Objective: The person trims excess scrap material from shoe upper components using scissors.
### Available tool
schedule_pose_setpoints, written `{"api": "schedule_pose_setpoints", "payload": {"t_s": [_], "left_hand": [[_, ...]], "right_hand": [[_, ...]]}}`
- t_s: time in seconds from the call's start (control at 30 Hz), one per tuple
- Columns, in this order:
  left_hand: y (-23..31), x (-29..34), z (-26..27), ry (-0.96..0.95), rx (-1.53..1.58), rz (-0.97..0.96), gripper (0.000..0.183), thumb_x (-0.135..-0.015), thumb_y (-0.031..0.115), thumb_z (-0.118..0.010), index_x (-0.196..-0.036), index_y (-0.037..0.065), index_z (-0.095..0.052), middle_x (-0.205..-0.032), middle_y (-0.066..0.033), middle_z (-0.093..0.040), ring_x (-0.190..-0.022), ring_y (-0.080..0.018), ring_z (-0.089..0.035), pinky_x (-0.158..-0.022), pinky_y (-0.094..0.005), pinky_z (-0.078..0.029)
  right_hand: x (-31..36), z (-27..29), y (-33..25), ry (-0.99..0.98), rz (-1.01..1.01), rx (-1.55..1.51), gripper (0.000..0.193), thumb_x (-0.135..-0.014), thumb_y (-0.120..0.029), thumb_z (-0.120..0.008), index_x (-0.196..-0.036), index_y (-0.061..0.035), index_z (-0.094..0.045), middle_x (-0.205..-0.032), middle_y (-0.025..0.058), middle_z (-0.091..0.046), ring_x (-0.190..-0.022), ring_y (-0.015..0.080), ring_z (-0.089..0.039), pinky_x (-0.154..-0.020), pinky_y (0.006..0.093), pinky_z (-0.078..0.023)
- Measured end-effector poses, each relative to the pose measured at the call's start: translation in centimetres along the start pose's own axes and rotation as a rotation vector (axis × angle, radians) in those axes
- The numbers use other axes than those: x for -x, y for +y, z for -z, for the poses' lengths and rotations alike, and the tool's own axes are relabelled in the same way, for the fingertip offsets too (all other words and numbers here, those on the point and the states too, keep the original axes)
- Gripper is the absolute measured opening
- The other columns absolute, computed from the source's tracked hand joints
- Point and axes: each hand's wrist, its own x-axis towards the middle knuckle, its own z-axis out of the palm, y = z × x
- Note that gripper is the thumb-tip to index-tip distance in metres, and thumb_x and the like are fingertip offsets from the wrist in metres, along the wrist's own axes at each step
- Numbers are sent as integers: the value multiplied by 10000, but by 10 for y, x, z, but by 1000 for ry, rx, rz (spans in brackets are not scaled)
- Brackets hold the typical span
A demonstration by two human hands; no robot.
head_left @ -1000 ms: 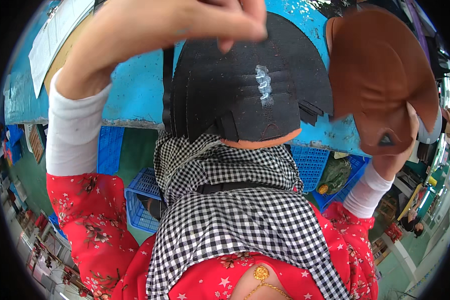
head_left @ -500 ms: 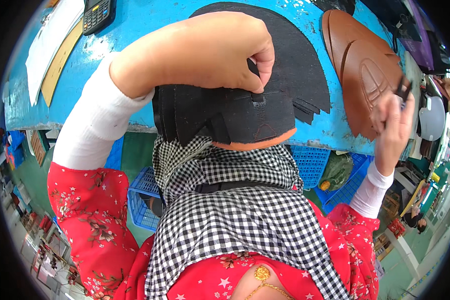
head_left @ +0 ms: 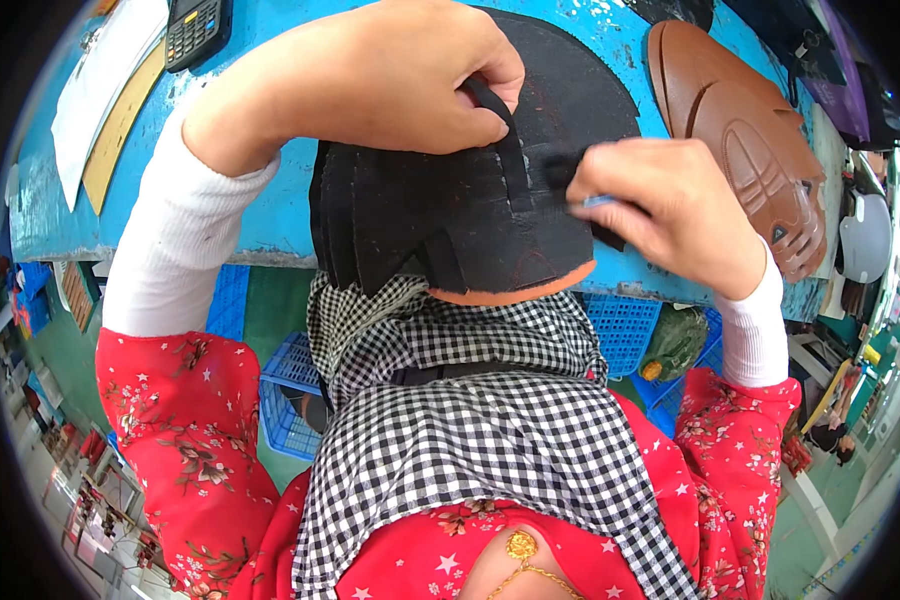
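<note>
My left hand (head_left: 440,85) pinches the upper end of a narrow black strip (head_left: 513,165) between thumb and fingers. The strip's lower part lies against the top black piece (head_left: 420,200) of a stack of flat cut pieces at the table's front edge. An orange-brown rim (head_left: 520,287) shows along the near edge of that top piece. Just right of the strip, my right hand (head_left: 670,205) is closed around a small tool, dark with a bit of blue. Motion blur and the fingers hide its kind.
Brown leather pieces (head_left: 705,110) with stitched or embossed lines lie at the table's right. A dark keypad device (head_left: 198,30), white paper (head_left: 100,95) and a yellow strip (head_left: 125,120) are at the far left. Blue plastic baskets (head_left: 620,330) stand below the blue table (head_left: 160,205).
My right hand has come left from above the brown leather to beside the strip, tool in hand. My left hand has moved up and slightly left, raising more of the strip.
</note>
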Motion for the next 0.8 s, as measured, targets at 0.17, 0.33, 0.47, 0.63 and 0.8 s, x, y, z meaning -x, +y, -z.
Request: {"api": "schedule_pose_setpoints", "payload": {"t_s": [0.17,0.33,0.47,0.63,0.8], "left_hand": [[-13,-3,-2,154,-161,-247,174,-787,155,-719,-919,49,-679,-789,-83,-639,-662,-223,-580,-616,-311,-465],[-8,-1,7,3,-108,-44,164,-792,174,-687,-894,47,-666,-775,-111,-646,-701,-268,-614,-642,-356,-475],[-21,-13,-3,-28,-6,-171,199,-797,203,-643,-922,52,-680,-832,-153,-671,-830,-317,-657,-726,-410,-503],[-19,-13,-8,-104,-12,-85,302,-752,259,-630,-991,103,-729,-951,-128,-712,-911,-303,-669,-817,-401,-517],[-29,-17,-28,-36,10,-61,272,-759,259,-631,-973,131,-739,-941,-100,-717,-922,-278,-668,-823,-395,-511]], "right_hand": [[-15,-6,-2,162,-81,217,178,-815,-159,-680,-940,-116,-561,-736,79,-603,-684,284,-631,-551,395,-465],[-21,12,-4,78,-238,106,211,-863,-270,-678,-944,-112,-563,-733,100,-608,-681,296,-633,-558,401,-460],[-24,7,-10,134,-343,186,251,-877,-310,-677,-931,-86,-578,-756,133,-629,-696,344,-629,-586,409,-467],[-30,-1,-22,137,-407,109,164,-886,-115,-665,-888,-21,-530,-729,159,-571,-637,340,-559,-591,345,-438],[-28,-4,-21,106,-442,51,120,-897,-61,-627,-904,-10,-519,-728,162,-546,-623,317,-519,-597,335,-431]]}}
